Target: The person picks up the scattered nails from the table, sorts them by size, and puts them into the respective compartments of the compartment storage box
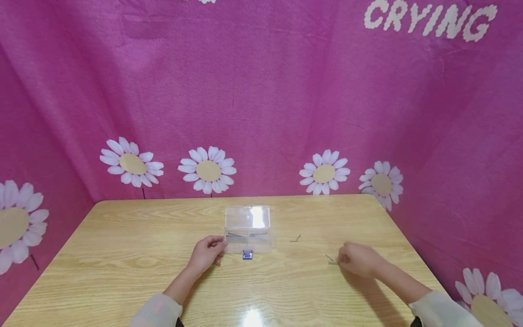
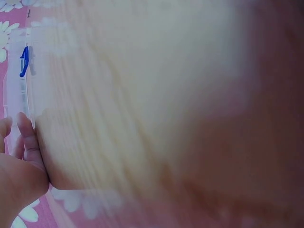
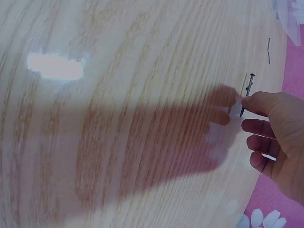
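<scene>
Tabletop; left hand loose — touching box; right hand at nail — grip unclear.

The word CRYING stands in white, scallop-edged capitals on the magenta cloth behind the tabletop, at upper right in the head view; left of it, a white mark is cut off, too little to read

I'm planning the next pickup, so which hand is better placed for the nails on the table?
Likely the right hand: it is right at the nearest loose nails, while the left hand is at the clear box.
</scene>
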Tool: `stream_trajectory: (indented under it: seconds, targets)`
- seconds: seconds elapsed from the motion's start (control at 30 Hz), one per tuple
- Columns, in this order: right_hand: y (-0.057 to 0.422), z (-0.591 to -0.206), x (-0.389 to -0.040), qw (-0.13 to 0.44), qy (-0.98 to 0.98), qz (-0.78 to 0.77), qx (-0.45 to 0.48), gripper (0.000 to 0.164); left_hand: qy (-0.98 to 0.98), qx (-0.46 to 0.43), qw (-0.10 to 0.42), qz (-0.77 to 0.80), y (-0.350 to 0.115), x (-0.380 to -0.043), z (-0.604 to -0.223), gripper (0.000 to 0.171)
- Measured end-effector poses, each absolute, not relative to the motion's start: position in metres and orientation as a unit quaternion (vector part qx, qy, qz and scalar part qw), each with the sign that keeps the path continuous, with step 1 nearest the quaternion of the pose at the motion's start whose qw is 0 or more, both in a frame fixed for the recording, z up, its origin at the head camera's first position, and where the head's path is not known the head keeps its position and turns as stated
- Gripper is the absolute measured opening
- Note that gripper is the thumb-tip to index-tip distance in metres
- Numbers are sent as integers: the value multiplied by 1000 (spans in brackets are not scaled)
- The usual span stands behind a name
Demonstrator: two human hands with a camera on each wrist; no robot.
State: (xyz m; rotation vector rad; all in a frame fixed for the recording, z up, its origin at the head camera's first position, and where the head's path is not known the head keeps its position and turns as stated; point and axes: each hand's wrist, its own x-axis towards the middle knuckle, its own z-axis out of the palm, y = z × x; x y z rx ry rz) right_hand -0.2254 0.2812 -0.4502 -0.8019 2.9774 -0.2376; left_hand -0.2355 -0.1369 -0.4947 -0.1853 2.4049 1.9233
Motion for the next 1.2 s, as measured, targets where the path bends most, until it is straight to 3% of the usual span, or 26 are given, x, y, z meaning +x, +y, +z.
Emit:
stream_trajectory:
  seconds: [0.6,0.9,1.2]
  targets:
    - [273,-435,-233,34,966,-118,-227,7,779,-62,23,624,-137,-237,-497,34]
    - [267,-429,-239,12,959,-121,-255,14,778,-59,27,626,-136,-236,-496,36]
    - [255,-423,-246,18,959,-122,-254,6,777,-60,27,626,-136,-238,-498,35]
